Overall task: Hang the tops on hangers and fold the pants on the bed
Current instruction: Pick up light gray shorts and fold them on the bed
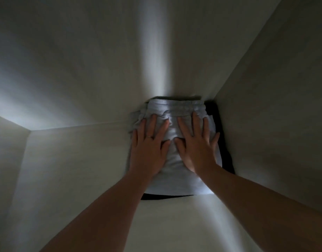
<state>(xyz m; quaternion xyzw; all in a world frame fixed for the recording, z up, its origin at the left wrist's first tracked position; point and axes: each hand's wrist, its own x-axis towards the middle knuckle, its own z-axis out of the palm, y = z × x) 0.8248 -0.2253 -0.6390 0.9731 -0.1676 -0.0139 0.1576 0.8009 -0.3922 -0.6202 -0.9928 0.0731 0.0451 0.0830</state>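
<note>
Folded light grey pants (174, 110) with an elastic waistband lie on top of a folded black garment (227, 157), stacked against the right wall of a pale shelf compartment. My left hand (149, 148) lies flat on the left half of the grey pants, fingers straight and spread. Beside it, my right hand (196, 142) presses flat on the right half, fingers spread too. Only the black garment's edges show, at the right and along the front. No hangers or tops are in view.
The compartment's back wall (120, 60) stands just behind the stack, and the right side wall (274, 97) touches it. Bare shelf floor (75, 170) stretches to the left, up to a left side wall (7, 151). The light is dim.
</note>
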